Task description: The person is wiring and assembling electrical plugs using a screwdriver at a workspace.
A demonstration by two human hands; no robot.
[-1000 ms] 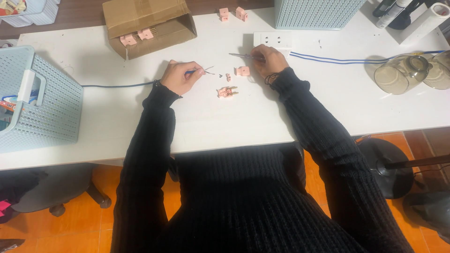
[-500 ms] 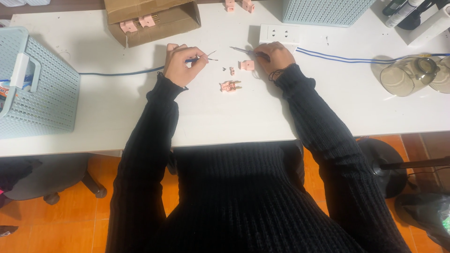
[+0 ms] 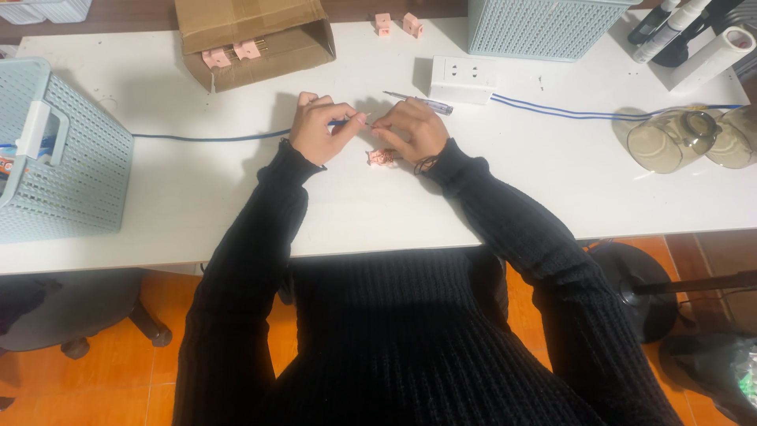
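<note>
Cardboard box (image 3: 252, 35) behind hands, basket (image 3: 59, 154) left, glasses (image 3: 686, 138) right.

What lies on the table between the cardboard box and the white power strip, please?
Two small pink connector pieces sit near the table's far edge, between the cardboard box and the white power strip; the rest of that stretch of white table is bare, as the head view shows.

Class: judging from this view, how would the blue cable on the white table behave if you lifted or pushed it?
The blue cable is thin and long, so probably floppy and light. It trails across the table from the left hand, so a push would likely bend it rather than slide it whole.
</note>
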